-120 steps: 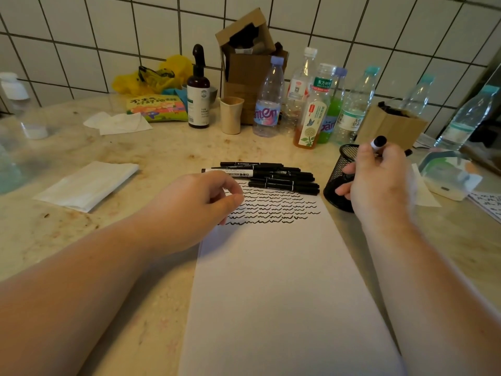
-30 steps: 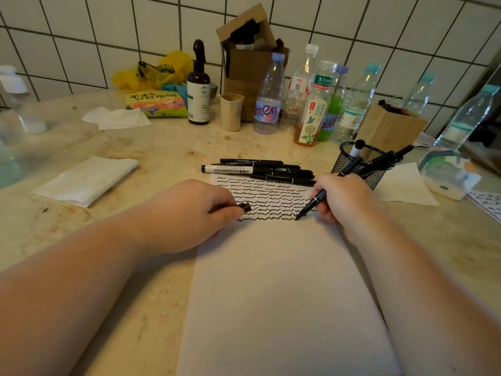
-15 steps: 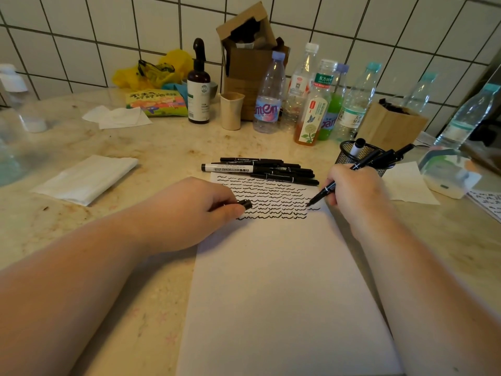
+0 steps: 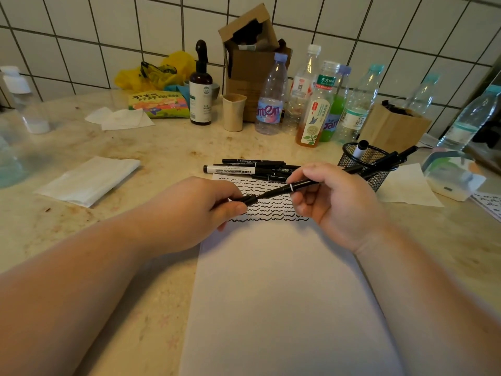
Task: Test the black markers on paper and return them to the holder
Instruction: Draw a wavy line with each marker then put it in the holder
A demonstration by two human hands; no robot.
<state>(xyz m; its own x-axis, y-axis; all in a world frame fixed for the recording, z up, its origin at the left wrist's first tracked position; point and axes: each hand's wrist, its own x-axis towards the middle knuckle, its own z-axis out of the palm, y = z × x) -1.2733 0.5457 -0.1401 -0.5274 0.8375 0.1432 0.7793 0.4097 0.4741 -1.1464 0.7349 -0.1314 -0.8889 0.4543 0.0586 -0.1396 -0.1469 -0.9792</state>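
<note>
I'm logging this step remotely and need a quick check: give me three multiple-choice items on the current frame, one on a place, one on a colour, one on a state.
1. Where does the mesh holder stand?
A. Right of the paper
B. On the folded tissue
C. Behind the brown pump bottle

2. What colour are the wavy test lines on the paper?
A. Red
B. Black
C. Green

3. What is the state of the marker in the right hand?
A. Lying flat on the counter
C. Standing in the holder
B. Held above the paper, its tip at the cap in the left hand

Answers: 1 A, the holder sits on the counter beside the paper's right edge. 2 B, every squiggle is black. 3 B, both hands bring marker and cap together over the lines.
</note>
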